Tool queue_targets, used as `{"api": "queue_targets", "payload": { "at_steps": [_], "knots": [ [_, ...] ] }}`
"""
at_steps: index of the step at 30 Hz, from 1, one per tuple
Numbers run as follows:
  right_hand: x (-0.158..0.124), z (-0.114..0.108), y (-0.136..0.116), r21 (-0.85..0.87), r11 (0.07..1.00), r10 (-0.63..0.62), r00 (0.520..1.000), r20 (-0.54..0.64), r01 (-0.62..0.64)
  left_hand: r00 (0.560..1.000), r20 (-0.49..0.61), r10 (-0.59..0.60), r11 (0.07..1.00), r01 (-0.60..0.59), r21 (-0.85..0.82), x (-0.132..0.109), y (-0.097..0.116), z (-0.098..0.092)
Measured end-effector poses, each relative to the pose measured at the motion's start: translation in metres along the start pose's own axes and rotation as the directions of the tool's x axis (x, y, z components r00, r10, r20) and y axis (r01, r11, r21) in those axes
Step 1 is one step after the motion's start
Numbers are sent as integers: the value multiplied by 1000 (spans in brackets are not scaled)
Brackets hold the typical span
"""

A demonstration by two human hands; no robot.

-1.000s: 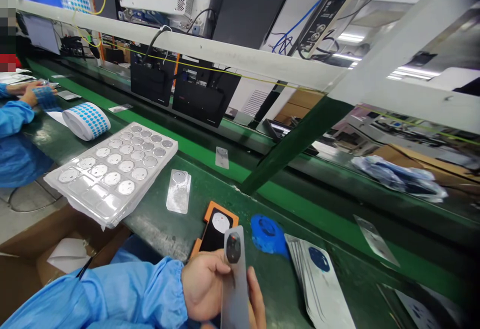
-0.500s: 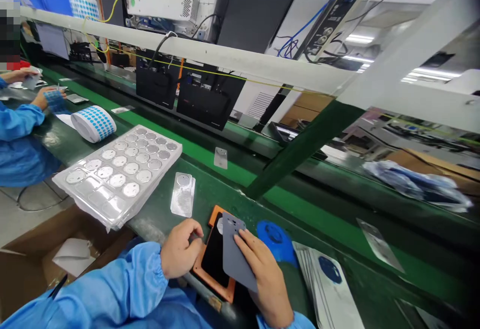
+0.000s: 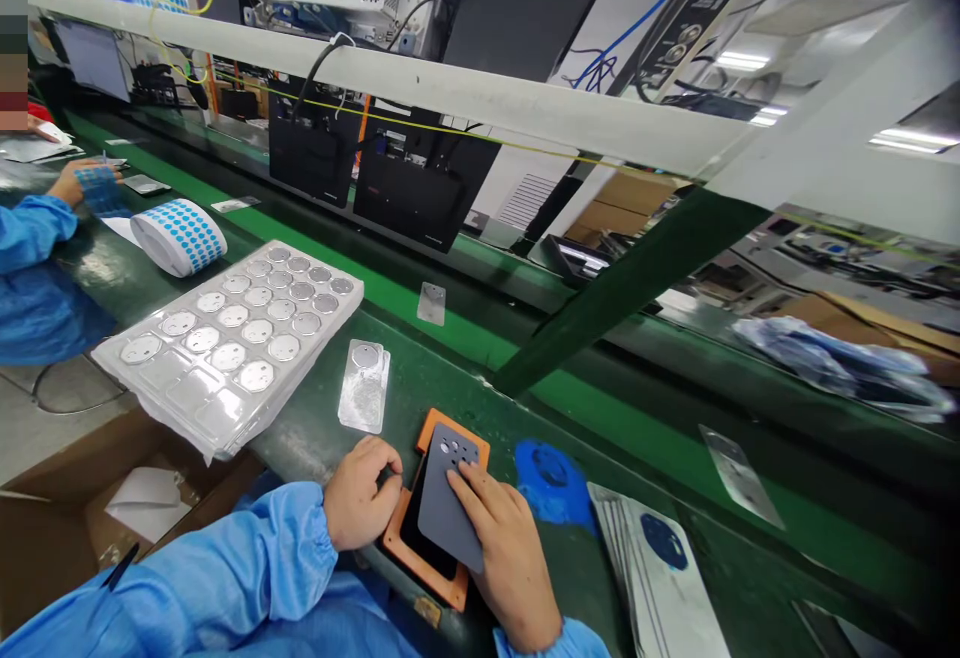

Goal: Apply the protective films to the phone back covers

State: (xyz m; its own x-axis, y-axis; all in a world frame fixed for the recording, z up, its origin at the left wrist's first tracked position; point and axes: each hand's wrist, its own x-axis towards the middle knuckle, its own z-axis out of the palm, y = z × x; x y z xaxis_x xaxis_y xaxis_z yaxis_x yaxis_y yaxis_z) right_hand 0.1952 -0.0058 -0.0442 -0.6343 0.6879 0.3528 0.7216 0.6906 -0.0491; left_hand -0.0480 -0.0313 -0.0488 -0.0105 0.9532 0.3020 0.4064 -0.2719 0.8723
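Observation:
My right hand grips a grey phone back cover by its right side, fingers flat across its face. The cover, with round camera holes at its top, is tilted over an orange frame fixture with a black inset. Curled at the fixture's left edge is my left hand. Its thumb and forefinger nearly meet, and whatever they may hold is hidden. Just beyond lie thin clear-and-silver sheets. A blue moulded piece sits right of my right hand.
At left stands a clear tray of round metallic parts, with a blue-dotted label roll behind it. A co-worker's hand is at far left. Stacked white phone-shaped sheets lie at right. A green belt runs behind, under a slanted post.
My right hand has brought the grey cover left, more squarely over the orange fixture. My left hand stays at the fixture's edge. Sheets on the belt have shifted left in the view.

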Motion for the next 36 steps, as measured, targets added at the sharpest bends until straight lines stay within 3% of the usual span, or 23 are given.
{"api": "queue_targets", "payload": {
  "at_steps": [19, 23, 26, 32, 34, 36],
  "knots": [
    [15, -19, -4, -24, 999, 37, 978, 204, -33, 1000, -16, 15, 1000, -15, 20, 4, 5, -3],
    [21, -22, -5, -3, 1000, 22, 973, 228, -22, 990, 55, 131, 989, -135, 63, 26, 14, -4],
    [21, -26, -6, 4, 1000, 12, 968, 253, -13, 959, 154, 240, 962, -256, 93, 48, 17, 5],
    [23, -43, 9, 159, 987, -18, 958, 286, -28, 939, 284, 193, 960, -241, 145, 63, 8, 27],
    [41, -41, 19, 217, 972, 41, 972, 231, -93, 940, 285, 187, 958, -239, 158, 62, 6, 29],
    [70, -28, 26, 200, 958, 184, 976, 116, -204, 942, 280, 187, 953, -243, 181, 60, 5, 29]
  ]
}}
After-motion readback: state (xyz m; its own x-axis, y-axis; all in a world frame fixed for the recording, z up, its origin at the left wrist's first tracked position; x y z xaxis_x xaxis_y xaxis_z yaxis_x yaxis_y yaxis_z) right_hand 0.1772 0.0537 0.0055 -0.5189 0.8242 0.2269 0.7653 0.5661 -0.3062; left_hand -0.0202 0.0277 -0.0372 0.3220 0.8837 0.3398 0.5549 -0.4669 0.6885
